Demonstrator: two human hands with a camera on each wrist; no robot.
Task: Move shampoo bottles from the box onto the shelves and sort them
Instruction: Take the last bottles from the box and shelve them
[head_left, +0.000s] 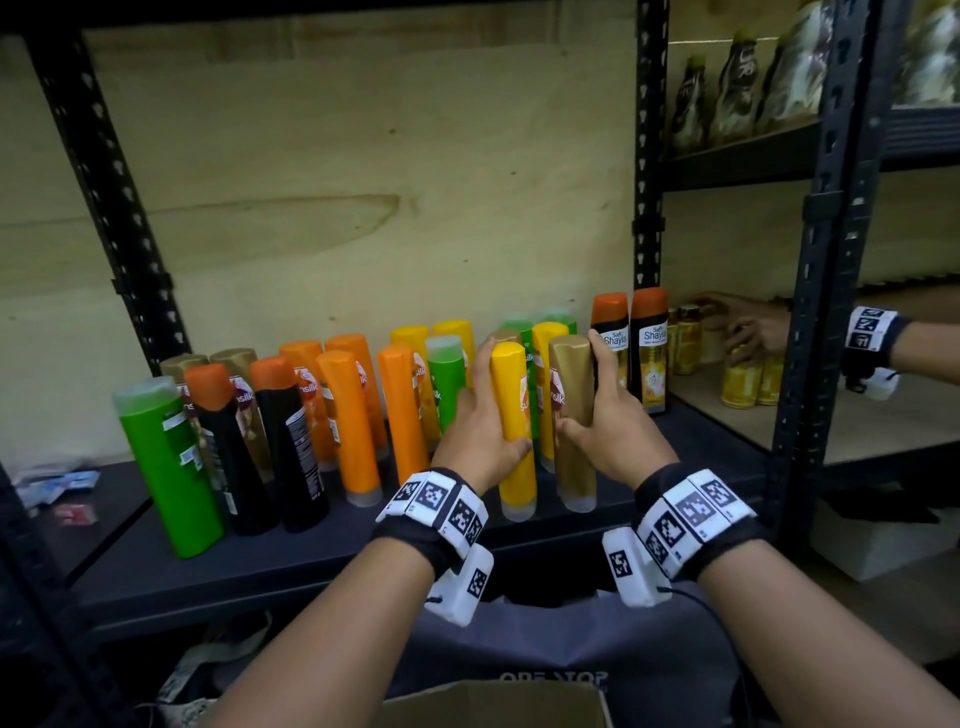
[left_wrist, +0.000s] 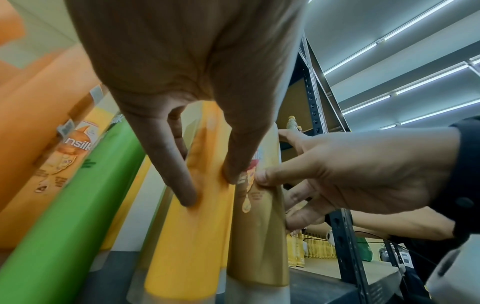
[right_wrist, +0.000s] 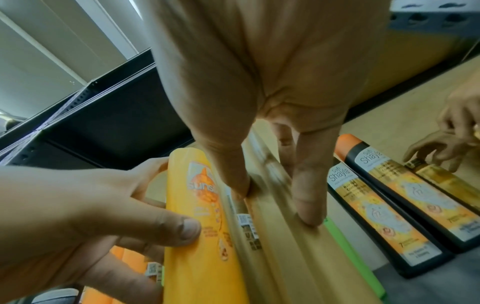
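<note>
My left hand grips a yellow shampoo bottle that stands on its cap on the dark shelf. Right beside it my right hand grips a gold bottle, also upright on the shelf. In the left wrist view my thumb and fingers wrap the yellow bottle, with the gold bottle touching it. In the right wrist view my fingers curl round the gold bottle next to the yellow one. The cardboard box sits at the bottom edge, its inside hidden.
Orange, green, black, gold and yellow bottles stand in rows to the left and behind. Two black Safi Shayla bottles stand to the right by a black upright post. Another person's hand handles small yellow bottles on the neighbouring wooden shelf.
</note>
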